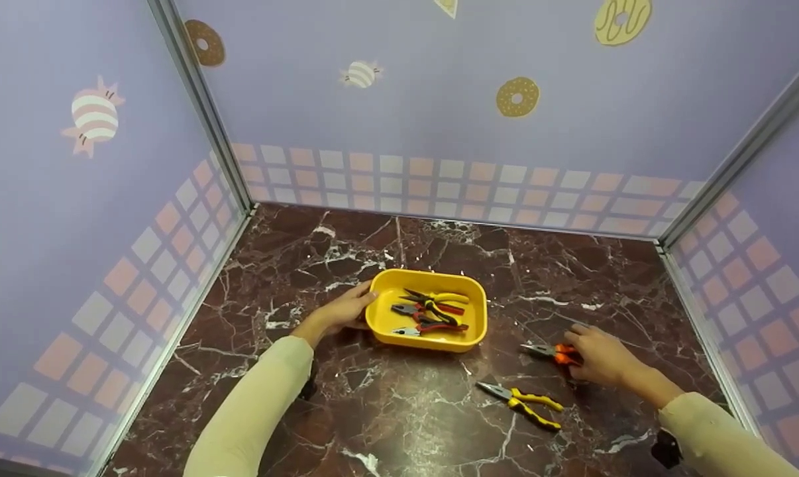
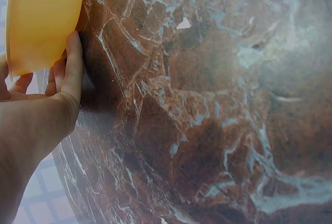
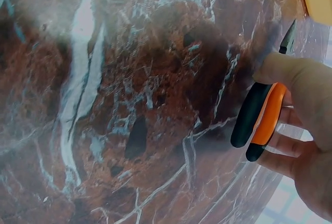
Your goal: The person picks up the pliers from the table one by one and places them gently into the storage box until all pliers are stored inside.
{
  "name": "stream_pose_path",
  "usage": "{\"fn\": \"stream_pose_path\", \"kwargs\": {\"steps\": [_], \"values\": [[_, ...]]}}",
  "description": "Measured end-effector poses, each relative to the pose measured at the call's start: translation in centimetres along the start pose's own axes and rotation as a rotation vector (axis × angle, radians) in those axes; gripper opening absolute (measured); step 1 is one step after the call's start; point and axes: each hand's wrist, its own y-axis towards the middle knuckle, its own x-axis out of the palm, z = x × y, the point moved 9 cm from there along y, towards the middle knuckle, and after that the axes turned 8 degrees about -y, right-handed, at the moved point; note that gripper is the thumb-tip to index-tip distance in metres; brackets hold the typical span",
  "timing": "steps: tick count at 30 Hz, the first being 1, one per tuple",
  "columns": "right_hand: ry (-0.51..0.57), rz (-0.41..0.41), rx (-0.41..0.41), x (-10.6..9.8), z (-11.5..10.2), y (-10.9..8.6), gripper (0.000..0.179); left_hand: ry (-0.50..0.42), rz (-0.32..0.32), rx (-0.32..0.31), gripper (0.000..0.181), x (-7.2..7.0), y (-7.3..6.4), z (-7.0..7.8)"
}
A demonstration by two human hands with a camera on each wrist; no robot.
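A yellow plastic tub stands mid-table, holding several pliers with red-black or yellow-black handles. At its left end my left hand grips the wall, thumb at the rim and fingers along the outside and underside, as the left wrist view shows. To the right of the tub, my right hand holds orange-and-black pliers by the handles. Their jaws point left toward the tub. Nearer to me, yellow-and-black long-nose pliers lie with handles spread on the table, apart from both hands.
The table has a dark red marbled top with white veins. Lilac panels printed with sweets and pink-and-white checks stand at the back, left and right. Metal strips run along the table's side edges.
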Motion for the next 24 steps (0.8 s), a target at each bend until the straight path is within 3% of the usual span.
{"fn": "stream_pose_path", "kwargs": {"steps": [11, 20, 24], "values": [[0.031, 0.045, 0.003, -0.1, -0.9, 1.5, 0.031, -0.001, 0.000, 0.002, 0.059, 0.0, 0.1, -0.1], [0.054, 0.024, 0.034, 0.0, -1.0, 2.6, 0.034, -0.011, 0.004, 0.006, 0.058, 0.2, 0.0, 0.0], [0.057, 0.066, 0.023, -0.2, -1.0, 3.3, 0.034, 0.001, 0.010, 0.003, 0.058, 0.0, 0.0, 0.1]]}}
